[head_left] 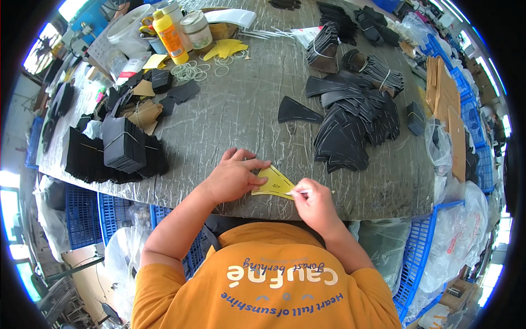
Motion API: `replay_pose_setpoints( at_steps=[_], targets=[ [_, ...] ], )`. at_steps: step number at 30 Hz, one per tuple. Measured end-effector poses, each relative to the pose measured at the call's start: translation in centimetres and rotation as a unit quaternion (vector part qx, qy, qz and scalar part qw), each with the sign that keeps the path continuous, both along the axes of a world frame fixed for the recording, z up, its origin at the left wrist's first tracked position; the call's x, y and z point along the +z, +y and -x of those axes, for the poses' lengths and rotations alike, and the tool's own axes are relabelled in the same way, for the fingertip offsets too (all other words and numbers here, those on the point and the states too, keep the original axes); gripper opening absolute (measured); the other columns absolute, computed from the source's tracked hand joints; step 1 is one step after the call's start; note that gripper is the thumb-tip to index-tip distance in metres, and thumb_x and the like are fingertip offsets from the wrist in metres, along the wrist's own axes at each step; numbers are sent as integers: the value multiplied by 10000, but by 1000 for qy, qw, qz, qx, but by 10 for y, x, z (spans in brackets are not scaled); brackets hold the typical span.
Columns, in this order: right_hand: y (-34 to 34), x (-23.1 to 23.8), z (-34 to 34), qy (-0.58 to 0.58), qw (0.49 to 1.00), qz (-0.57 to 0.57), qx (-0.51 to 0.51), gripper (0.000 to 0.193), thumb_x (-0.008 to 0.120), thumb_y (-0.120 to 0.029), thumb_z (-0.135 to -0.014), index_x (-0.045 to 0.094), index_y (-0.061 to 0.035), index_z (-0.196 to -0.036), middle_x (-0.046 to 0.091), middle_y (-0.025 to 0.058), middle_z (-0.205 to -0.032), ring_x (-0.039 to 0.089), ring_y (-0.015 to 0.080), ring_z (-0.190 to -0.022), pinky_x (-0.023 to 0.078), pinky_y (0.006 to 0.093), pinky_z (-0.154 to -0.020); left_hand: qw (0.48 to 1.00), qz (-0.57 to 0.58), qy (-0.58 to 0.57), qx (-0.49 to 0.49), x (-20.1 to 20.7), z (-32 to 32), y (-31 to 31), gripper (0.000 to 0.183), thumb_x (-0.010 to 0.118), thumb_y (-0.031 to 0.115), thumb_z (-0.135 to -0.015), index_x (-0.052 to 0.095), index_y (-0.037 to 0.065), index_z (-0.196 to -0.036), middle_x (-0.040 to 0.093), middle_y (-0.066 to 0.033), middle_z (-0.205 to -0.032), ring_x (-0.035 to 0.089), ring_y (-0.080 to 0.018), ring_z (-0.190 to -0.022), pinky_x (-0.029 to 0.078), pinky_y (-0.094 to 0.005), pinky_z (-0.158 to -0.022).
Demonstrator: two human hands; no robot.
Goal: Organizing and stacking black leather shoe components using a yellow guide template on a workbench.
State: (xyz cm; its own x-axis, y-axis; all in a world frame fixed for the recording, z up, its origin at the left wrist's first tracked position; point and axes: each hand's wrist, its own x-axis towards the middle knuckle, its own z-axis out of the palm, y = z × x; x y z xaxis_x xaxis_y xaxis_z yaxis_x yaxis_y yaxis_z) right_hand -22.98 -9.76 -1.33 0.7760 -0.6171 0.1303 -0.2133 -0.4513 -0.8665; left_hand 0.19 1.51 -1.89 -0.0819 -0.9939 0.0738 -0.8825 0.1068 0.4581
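Observation:
A yellow fan-shaped template (274, 184) with slots and a handwritten mark lies near the table's front edge. My left hand (234, 175) presses on its left side, fingers stretched out and spread. In a pinch, my right hand (315, 204) grips a slim white pen (300, 192), its tip at the template's lower right edge. Whether a dark piece lies beneath the template is hard to see. Beyond my hands a single dark fan-shaped piece (298, 111) lies beside a heap of similar pieces (356, 123) with pale marks.
Banded black stacks (125, 145) stand at the left. Behind them are dark scraps (181, 93), rubber bands (189, 71), yellow templates (226, 49), a yellow bottle (170, 37) and a jar (196, 30). More bundles (323, 46) lie far right. Blue crates (413, 263) stand below the table edge.

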Motion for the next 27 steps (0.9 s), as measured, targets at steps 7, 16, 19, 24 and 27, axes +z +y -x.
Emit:
replay_pose_setpoints(
  at_steps=[7, 16, 19, 24, 27],
  targets=[
    [-10, 9, -4, -18, 1000, 21, -14, 67, 663, 5, -860, 603, -24, -865, 642, 158, -785, 651, 351, -689, 503, 394, -609, 1000, -4, -5, 9, 3, 2, 0, 251, 758, 199, -794, 786, 293, -1025, 632, 36, -1339, 526, -287, -1246, 326, -476, -1116],
    [-17, -29, -47, -92, 996, 23, 7, 43, 674, 36, -884, 637, 18, -894, 679, 142, -820, 666, 194, -695, 506, 285, -633, 999, -44, -15, 8, 0, 2, -1, 265, 751, 264, -819, 777, 342, -1071, 607, 76, -1369, 491, -270, -1282, 259, -572, -1166],
    [-16, -21, -34, -80, 997, 4, 7, 58, 664, 14, -866, 612, -10, -875, 652, 163, -804, 656, 344, -730, 504, 373, -637, 999, -49, -6, 15, -1, 2, 0, 260, 749, 260, -821, 778, 337, -1067, 604, 76, -1373, 485, -269, -1288, 253, -576, -1171],
    [-17, -5, 18, -6, 1000, 15, -24, 80, 651, 25, -848, 584, -7, -818, 630, 163, -761, 641, 329, -662, 485, 377, -589, 1000, -18, -7, 14, -1, 3, 0, 259, 769, 205, -781, 780, 292, -1024, 622, 52, -1353, 507, -288, -1267, 305, -505, -1127],
    [-14, 2, 24, 14, 999, 21, -30, 89, 651, 23, -846, 568, -9, -849, 620, 162, -737, 632, 340, -638, 489, 388, -579, 1000, -7, -28, 4, 1, 2, 2, 256, 762, 204, -784, 780, 283, -1027, 623, 47, -1353, 508, -298, -1266, 308, -511, -1125]
  ],
)
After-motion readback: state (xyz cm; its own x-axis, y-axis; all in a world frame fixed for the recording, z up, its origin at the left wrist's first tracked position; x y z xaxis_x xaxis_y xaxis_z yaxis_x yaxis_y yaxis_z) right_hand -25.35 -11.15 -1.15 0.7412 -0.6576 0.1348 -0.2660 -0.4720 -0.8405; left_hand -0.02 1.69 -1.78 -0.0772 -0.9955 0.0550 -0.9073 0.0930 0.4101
